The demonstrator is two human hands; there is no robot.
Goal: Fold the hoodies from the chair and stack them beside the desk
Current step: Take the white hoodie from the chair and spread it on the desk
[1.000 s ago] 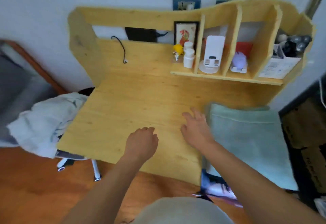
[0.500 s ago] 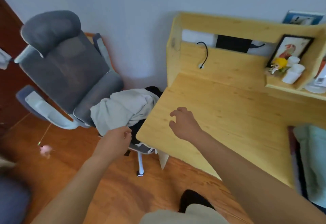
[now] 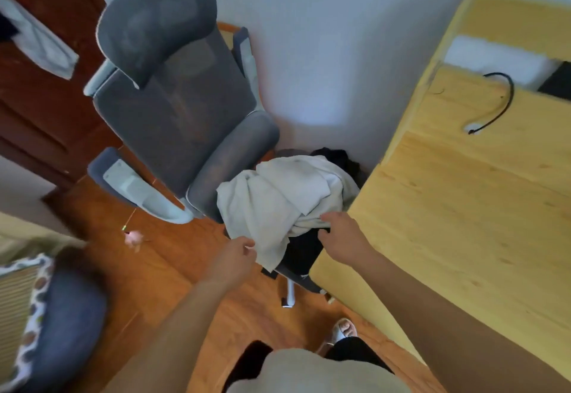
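Both hands (image 3: pixel 287 247) at cream hoodie (image 3: pixel 278 194), on chair (image 3: pixel 173 108)

Both bare forearms extended forward from the bottom of the view, converging slightly. Left hand (image 3: pixel 235 257), back toward the camera, had its fingers curled at the cloth's (image 3: pixel 278 201) lower edge; a firm pinch could not be confirmed. Right hand (image 3: pixel 341 238), palm down, had its fingers bent over the cloth's fold, thumb beneath.

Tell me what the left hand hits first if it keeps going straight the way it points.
Probably the pale hoodie: the left hand points at its hanging lower edge, almost touching it.
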